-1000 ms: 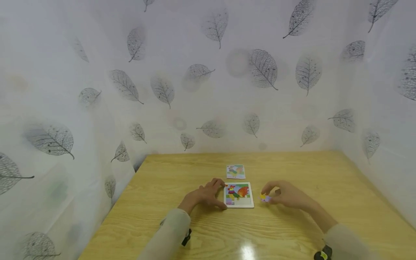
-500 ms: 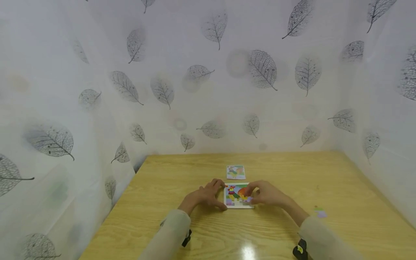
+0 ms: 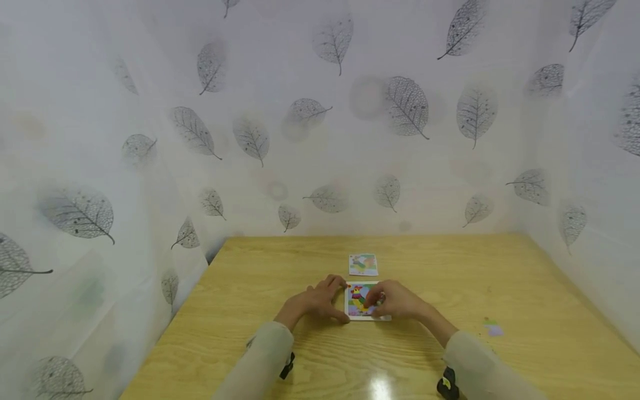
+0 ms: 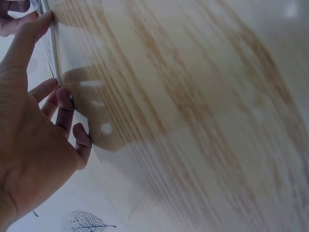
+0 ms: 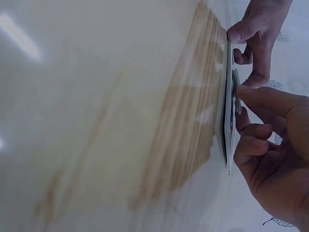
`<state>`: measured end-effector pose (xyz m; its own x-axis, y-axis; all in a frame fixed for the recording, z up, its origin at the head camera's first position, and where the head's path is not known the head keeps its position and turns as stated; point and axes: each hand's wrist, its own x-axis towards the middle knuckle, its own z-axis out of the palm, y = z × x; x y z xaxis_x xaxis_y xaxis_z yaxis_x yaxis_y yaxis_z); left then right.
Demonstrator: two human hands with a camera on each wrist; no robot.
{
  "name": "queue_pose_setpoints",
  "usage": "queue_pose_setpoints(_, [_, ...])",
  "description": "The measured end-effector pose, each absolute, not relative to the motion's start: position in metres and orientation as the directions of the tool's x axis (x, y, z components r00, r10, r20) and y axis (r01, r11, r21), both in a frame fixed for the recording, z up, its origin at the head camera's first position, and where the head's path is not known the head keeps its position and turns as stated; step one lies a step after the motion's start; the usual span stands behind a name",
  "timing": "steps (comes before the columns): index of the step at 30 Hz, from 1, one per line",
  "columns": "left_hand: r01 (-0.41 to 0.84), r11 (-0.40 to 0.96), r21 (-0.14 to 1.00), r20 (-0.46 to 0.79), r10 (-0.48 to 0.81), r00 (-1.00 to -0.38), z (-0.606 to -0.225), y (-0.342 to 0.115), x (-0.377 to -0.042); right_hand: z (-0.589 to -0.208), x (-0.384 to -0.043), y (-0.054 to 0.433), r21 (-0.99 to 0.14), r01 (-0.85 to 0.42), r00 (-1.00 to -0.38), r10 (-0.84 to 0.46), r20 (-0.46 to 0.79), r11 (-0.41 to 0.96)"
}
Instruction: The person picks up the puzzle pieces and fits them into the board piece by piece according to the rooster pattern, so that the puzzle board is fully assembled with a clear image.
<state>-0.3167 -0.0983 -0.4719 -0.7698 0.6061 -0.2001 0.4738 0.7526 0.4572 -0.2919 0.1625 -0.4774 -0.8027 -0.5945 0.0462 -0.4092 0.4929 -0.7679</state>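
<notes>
A small white-framed jigsaw puzzle board (image 3: 367,318) with a colourful rooster picture lies flat on the wooden table. My left hand (image 3: 316,301) grips its left side, thumb at the near corner and fingers at the far one; the left wrist view shows these fingertips against the board's edge (image 4: 55,53). Over the right half of the board, my right hand (image 3: 400,301) pinches a puzzle piece between thumb and fingers. From the right wrist, this puzzle piece (image 5: 237,79) appears as a thin slab close against the board's face. The right fingers hide part of the picture in the head view.
Behind the board lies a square card (image 3: 363,265) with a paler rooster picture. A loose green and purple puzzle piece (image 3: 492,328) sits on the table (image 3: 425,366) to the right. Leaf-patterned white sheeting (image 3: 350,161) closes in the back and sides.
My right hand has carried its puzzle piece leftward from beside the board to over its right half, uncovering the loose piece at the right. The left hand stays at the board's left side.
</notes>
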Motion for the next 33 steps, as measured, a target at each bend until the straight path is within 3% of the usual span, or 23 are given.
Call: queue_pose_setpoints(33, [0.461, 0.755, 0.467, -0.209, 0.601, -0.772, -0.4723, -0.0969, -0.3169, -0.476, -0.291, 0.1564, -0.747, -0.412, -0.815, -0.577, 0.047, 0.522])
